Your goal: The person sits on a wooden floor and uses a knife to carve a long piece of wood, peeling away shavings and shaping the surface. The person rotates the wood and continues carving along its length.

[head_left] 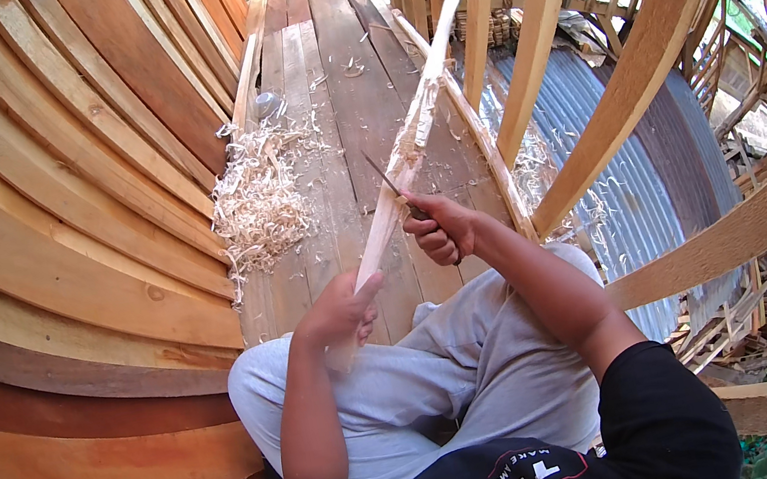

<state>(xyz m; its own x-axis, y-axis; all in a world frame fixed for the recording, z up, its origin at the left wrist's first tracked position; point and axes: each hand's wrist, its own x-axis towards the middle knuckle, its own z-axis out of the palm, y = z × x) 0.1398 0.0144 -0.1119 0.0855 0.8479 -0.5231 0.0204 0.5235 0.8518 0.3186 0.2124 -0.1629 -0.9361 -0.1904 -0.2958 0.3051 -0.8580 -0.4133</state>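
A long pale wooden strip (pixel 385 221) runs slantwise from my lap toward the far right, its far part lying near the low rail. My left hand (pixel 343 313) is closed around its near end, above my left thigh. In my right hand (pixel 444 228) is a knife (pixel 382 175) with a thin dark blade, its handle mostly hidden by my fingers. The blade crosses the strip just beyond that hand, pointing away to the left. Rough, frayed wood shows on the strip a little farther along.
Curly wood shavings (pixel 259 194) are heaped at the left on the plank floor (pixel 346 73), beside a small grey round object (pixel 267 105). Wooden boards (pixel 76 220) line the left. At the right stand railing posts (pixel 540 20), with corrugated metal sheets (pixel 637 207) beyond them.
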